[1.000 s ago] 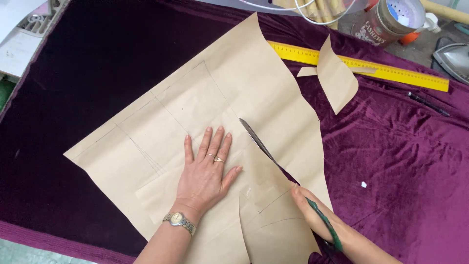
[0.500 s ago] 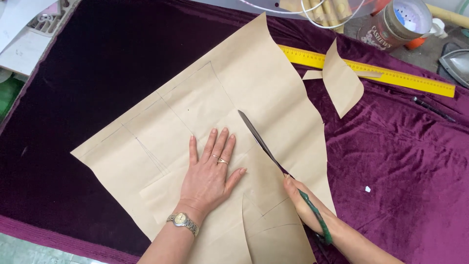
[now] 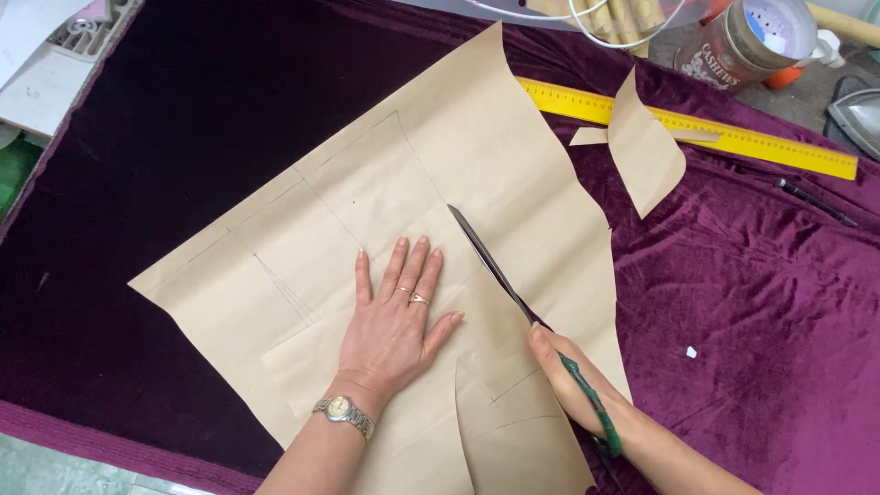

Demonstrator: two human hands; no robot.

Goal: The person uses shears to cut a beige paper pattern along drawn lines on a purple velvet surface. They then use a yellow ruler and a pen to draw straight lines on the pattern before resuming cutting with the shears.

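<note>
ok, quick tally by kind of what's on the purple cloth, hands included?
Hands: 2, left, right
Brown paper pieces: 2, big sheet, small scrap
Scissors: 1
Yellow ruler: 1
Pen: 1
Total: 7

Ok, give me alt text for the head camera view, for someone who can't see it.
A right hand cuts a large sheet of brown pattern paper with long green-handled scissors, while the left hand, wearing a wristwatch, presses the paper flat. The paper lies on dark purple velvet fabric, with a yellow ruler beyond.
</note>
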